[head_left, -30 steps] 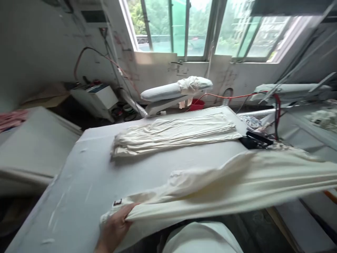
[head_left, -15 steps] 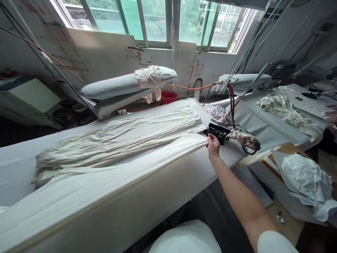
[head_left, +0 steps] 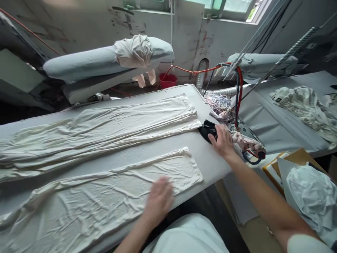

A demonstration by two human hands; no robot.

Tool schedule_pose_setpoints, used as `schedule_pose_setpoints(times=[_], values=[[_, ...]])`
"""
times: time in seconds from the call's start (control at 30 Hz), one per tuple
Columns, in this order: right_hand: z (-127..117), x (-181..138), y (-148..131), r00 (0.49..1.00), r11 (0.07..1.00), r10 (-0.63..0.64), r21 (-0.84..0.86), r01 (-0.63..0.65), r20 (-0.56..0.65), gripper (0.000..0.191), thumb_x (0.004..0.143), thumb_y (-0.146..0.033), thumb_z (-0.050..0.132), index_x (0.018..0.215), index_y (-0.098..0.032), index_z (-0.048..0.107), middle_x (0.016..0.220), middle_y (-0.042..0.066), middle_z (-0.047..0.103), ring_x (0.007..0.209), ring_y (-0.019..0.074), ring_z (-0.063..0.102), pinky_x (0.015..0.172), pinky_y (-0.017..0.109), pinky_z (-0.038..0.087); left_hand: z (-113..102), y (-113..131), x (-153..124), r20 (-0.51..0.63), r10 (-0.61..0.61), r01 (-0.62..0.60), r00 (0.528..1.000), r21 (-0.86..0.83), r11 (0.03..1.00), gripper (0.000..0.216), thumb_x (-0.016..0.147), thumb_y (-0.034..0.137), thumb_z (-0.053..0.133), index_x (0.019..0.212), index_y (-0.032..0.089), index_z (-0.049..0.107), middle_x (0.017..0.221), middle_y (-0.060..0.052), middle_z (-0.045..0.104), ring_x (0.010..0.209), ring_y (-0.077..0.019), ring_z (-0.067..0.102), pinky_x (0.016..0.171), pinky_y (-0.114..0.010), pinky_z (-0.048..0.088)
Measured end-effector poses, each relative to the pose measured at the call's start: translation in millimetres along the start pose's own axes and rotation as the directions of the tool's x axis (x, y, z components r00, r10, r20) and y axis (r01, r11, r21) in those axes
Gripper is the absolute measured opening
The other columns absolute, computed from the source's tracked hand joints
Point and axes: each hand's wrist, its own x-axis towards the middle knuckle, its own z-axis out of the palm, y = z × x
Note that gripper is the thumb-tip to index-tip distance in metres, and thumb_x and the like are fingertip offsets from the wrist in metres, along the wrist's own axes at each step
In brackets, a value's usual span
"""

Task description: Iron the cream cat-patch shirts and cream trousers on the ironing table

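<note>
Lying spread along the near edge of the pale surface (head_left: 212, 163), the front cloth (head_left: 113, 189) is looking laid out, but many creases are remaining. The back cloth (head_left: 131, 123) is lying beyond it, apart, its wrinkles also showing. The left hand (head_left: 159, 196), blurred, is hovering over or touching the front cloth, fingers extended, gripping nothing. The right hand (head_left: 222, 140) is touching the black iron (head_left: 205, 133); whether it is clamping, I cannot tell. Behind, a padded board (head_left: 84, 63) and red bucket (head_left: 168, 81) are standing before a stained wall (head_left: 158, 24).
</note>
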Motion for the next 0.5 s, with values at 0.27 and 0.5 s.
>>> schedule_pose_setpoints(times=[0.27, 0.5], values=[[-38.7, 26.8, -2.5, 0.849, 0.996, -0.032, -0.05, 0.069, 0.527, 0.043, 0.096, -0.059, 0.051, 0.111, -0.021, 0.066, 0.096, 0.01, 0.075, 0.084, 0.0253, 0.067, 0.07, 0.03, 0.044, -29.0, 55.7, 170.4, 0.008, -0.09, 0.09, 0.996, -0.136, 0.987, 0.024, 0.093, 0.022, 0.06, 0.113, 0.019, 0.073, 0.117, -0.015, 0.075, 0.112, -0.0274, 0.068, 0.101, -0.042, 0.05], [10.7, -140.7, -68.3, 0.613, 0.964, -0.167, -0.002, 0.265, 0.772, 0.031, 0.091, -0.054, 0.056, 0.092, -0.025, 0.068, 0.088, 0.01, 0.077, 0.085, 0.0324, 0.073, 0.067, 0.033, 0.045, -54.7, 55.3, 249.0, 0.495, -0.144, 0.116, 0.857, 0.086, 0.99, 0.027, 0.056, 0.029, 0.094, 0.058, 0.02, 0.068, 0.064, -0.006, 0.071, 0.064, -0.0219, 0.067, 0.067, -0.033, 0.05]])
